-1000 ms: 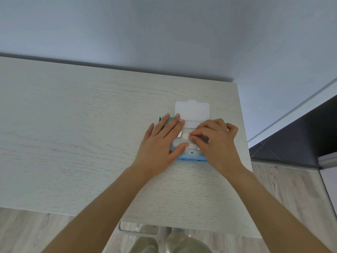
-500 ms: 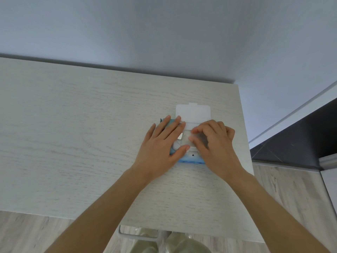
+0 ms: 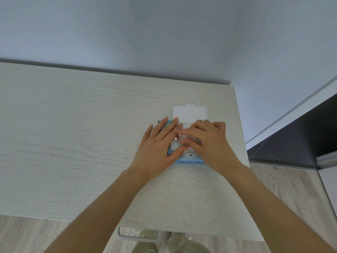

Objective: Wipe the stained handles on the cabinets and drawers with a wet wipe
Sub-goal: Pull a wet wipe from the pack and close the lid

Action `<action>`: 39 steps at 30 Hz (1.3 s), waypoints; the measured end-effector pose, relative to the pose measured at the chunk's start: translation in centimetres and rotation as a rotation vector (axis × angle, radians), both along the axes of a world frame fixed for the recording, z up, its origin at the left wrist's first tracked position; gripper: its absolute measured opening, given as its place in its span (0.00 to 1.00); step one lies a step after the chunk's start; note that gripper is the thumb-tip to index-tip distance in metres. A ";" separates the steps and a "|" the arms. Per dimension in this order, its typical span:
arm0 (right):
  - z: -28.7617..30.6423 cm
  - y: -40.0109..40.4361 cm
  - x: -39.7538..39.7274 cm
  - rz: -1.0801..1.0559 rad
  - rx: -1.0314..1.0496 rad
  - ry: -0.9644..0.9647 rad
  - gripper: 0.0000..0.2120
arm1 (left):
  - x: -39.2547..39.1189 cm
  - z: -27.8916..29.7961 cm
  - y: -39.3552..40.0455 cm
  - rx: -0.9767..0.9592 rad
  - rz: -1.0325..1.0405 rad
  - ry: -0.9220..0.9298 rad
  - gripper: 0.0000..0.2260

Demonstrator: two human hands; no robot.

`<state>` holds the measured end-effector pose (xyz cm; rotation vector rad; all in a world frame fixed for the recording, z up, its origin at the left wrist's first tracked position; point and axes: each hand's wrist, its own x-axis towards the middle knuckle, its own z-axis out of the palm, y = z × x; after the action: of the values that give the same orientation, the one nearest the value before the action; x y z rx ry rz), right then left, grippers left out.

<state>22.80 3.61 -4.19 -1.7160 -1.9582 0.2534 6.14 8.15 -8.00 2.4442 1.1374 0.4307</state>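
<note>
A blue pack of wet wipes (image 3: 189,159) lies on the pale wooden table (image 3: 73,143), near its right edge. Its white lid (image 3: 190,114) is flipped open toward the wall. My left hand (image 3: 160,145) lies flat on the left half of the pack, fingers spread, pressing it down. My right hand (image 3: 209,143) covers the right half, and its fingertips pinch at the white opening in the middle. Whether a wipe is caught between those fingers is hidden. No cabinet or drawer handle is in view.
A plain wall rises right behind the table. To the right the table ends at a white skirting board (image 3: 291,114) and a dark floor strip (image 3: 300,143). Light wood flooring (image 3: 291,189) lies beyond. A metal handle-like bar (image 3: 135,237) shows below the table's front edge.
My right hand's fingers have crept slightly left over the pack's opening. My left hand stays pressed on the pack. The view has shifted a little.
</note>
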 end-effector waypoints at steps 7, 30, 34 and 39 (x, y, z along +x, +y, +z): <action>1.0 0.2 0.5 -0.115 0.047 0.063 0.03 | -0.1 0.0 0.2 0.013 0.005 0.036 0.33; 1.0 0.3 0.1 0.016 -0.150 0.075 0.10 | -0.1 0.1 -0.1 -0.018 0.013 -0.017 0.31; 0.9 0.6 0.4 -0.011 -0.159 0.127 0.07 | 0.0 0.2 -0.1 -0.022 0.012 0.002 0.33; 1.3 0.5 1.1 -0.243 -0.029 0.297 0.05 | 0.0 0.2 0.2 -0.007 0.024 0.010 0.34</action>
<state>23.94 4.12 -2.87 -1.7979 -1.5268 0.4231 6.14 8.30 -7.84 2.4319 1.1713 0.4209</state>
